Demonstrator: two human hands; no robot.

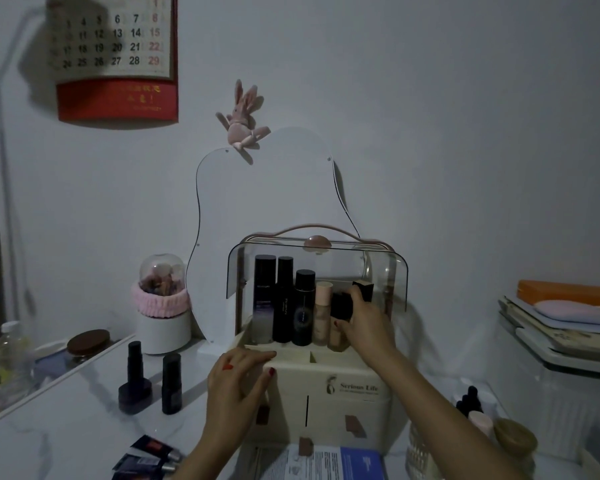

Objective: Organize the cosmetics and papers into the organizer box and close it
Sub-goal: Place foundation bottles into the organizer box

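A cream organizer box (pixel 357 396) stands on the white table, its clear lid (pixel 392 271) lifted up. Inside stand three tall black bottles (pixel 284 299) and a beige bottle (pixel 323 311). My right hand (pixel 364 323) reaches into the box and grips a small black cosmetic (pixel 342 304) beside a black and gold item (pixel 364 289). My left hand (pixel 238 379) rests flat on the box's front left corner. Two dark bottles (pixel 172 382) stand on the table to the left. Dark tubes (pixel 149 455) and papers (pixel 323 462) lie at the front edge.
A curvy mirror (pixel 267 209) leans behind the box, a pink plush rabbit (pixel 243 121) on top. A white holder with a pink band (pixel 161 306) stands at left. More bottles (pixel 470 401) and a basket (pixel 421 455) sit at right, beside stacked books (pixel 565 327).
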